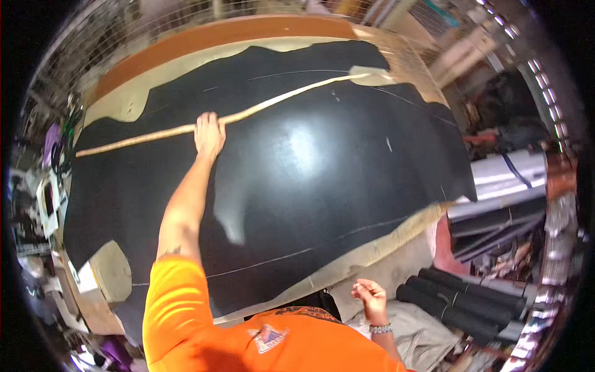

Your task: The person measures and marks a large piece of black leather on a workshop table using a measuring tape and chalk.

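Note:
A large black sheet (pixel 297 211) with an irregular outline covers most of the table, with thin pale lines drawn across it. Across its upper part lies a long, thin wooden strip (pixel 273 102). My left hand (pixel 209 137) reaches far forward, its fingers wrapped over the strip left of its middle. Near the table's front edge, at the lower right, my right hand (pixel 370 296) is raised with fingers curled and thumb against them; a tiny pale thing seems to be pinched there, too small to name.
Rolls of dark material (pixel 462 301) lie at the lower right, beside a crumpled grey cloth (pixel 421 335). A brown strip (pixel 223 40) runs along the far table edge, before wire mesh. Wrapped white rolls (pixel 505 177) are on the right.

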`<state>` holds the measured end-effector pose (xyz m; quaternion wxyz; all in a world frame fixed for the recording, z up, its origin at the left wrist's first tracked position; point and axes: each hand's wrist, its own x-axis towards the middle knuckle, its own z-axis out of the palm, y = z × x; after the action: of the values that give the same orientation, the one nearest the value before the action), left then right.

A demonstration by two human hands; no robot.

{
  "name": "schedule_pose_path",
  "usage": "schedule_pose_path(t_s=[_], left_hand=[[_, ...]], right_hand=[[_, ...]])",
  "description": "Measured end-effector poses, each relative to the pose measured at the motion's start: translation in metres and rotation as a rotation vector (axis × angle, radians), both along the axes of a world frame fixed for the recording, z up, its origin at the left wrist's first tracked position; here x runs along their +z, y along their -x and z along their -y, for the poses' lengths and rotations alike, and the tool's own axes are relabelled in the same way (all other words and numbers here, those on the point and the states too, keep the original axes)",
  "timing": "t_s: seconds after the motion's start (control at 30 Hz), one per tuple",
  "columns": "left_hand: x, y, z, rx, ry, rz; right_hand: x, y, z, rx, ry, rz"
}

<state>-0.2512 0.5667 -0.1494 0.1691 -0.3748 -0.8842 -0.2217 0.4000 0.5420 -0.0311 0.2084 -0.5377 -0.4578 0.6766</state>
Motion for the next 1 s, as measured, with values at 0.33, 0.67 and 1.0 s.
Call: schedule_pose_path(t_s=[0.33,0.67,1.0], left_hand=[[0.068,-0.309,0.227,-0.575,-0.067,0.640],[0.148,-0.375,0.225,-1.204,0.327,1.634],[0.207,-0.445,0.167,-0.950,0.198,1.314]], right_hand=[[-0.004,0.022,0.084,-0.087,0.467,-0.515],[0.046,0.069,0.032,0.362,0.147,-0.432],[0.053,0.019,-0.005,0.716,0.097,-0.295]])
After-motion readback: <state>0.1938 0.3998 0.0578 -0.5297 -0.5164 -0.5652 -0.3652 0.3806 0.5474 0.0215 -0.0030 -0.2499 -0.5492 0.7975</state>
